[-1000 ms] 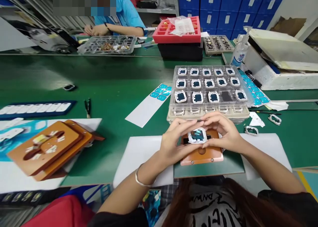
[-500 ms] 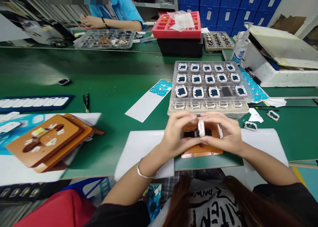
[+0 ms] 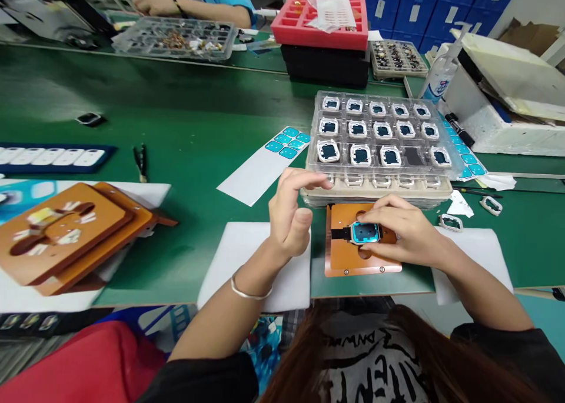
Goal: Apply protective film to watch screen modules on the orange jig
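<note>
A white watch case (image 3: 365, 233) with a bright blue face lies flat on an orange fixture plate (image 3: 341, 259). My right hand (image 3: 404, 229) grips the case by its upper and lower edges, thumb on the near side. A black strip (image 3: 339, 233) runs out from the left side of the case. To the left of the plate my left hand (image 3: 289, 215) is raised, its fingers apart and holding nothing. Beyond both hands stands a stack of clear trays (image 3: 386, 172) holding several white watch frames with dark centres.
A sheet with blue stickers (image 3: 260, 170) lies left of the trays. Two loose white frames (image 3: 451, 222) sit at the right. Stacked orange fixtures (image 3: 75, 232) occupy the left side. Across the bench are a red bin (image 3: 318, 35), a parts tray (image 3: 176, 38) and a person's hands.
The case, previously held upright between both hands, now lies flat on the plate under my right hand. My left hand has let go and moved left. The view has tilted down slightly.
</note>
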The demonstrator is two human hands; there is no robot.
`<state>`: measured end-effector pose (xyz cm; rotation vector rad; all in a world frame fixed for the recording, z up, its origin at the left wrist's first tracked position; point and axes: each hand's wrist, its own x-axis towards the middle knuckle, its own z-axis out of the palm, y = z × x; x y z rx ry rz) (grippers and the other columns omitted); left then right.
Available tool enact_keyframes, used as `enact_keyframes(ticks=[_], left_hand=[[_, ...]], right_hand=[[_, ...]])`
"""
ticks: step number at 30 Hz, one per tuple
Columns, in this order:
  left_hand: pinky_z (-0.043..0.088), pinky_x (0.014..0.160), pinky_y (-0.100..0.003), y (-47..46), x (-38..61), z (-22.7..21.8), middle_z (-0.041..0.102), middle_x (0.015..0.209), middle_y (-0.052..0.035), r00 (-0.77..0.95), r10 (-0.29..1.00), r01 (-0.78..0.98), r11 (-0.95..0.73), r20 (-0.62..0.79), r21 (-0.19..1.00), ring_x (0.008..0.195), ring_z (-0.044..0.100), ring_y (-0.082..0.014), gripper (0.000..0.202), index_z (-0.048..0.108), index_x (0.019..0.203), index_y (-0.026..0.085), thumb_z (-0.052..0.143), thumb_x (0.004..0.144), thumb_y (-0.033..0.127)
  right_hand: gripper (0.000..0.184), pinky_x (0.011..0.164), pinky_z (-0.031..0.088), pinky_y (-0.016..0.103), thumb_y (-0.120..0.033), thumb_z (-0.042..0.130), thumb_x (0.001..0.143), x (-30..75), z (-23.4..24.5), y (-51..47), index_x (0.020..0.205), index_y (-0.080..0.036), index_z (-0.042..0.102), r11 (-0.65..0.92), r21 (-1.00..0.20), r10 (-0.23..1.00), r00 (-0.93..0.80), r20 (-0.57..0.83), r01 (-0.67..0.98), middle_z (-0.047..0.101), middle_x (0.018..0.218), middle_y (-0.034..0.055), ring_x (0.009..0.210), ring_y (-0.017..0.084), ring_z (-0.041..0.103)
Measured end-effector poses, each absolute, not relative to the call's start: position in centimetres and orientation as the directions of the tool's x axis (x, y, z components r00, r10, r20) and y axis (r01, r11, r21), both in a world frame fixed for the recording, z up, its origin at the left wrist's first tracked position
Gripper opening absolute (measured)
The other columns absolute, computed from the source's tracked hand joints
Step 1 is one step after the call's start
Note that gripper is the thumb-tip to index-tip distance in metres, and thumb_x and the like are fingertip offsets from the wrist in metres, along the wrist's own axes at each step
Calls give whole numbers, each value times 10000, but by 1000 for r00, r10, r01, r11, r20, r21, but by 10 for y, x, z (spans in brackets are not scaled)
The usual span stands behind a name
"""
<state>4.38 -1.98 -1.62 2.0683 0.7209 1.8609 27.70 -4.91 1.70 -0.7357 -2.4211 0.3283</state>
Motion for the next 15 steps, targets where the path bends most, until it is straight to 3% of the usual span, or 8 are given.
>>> enact_keyframes(ticks=[15], left_hand=[[499,765,-393,-22,41,-9,656,858,-57,89,519,235,-841,850,488,873,579,-224,419,638,1168,228,325,1023,467]], right_hand=[[282,783,567,381,-325,793,804,275,17,-54,1045,-198,717,722,-461,684,-635,360,516,717,939,80,974,256,606]])
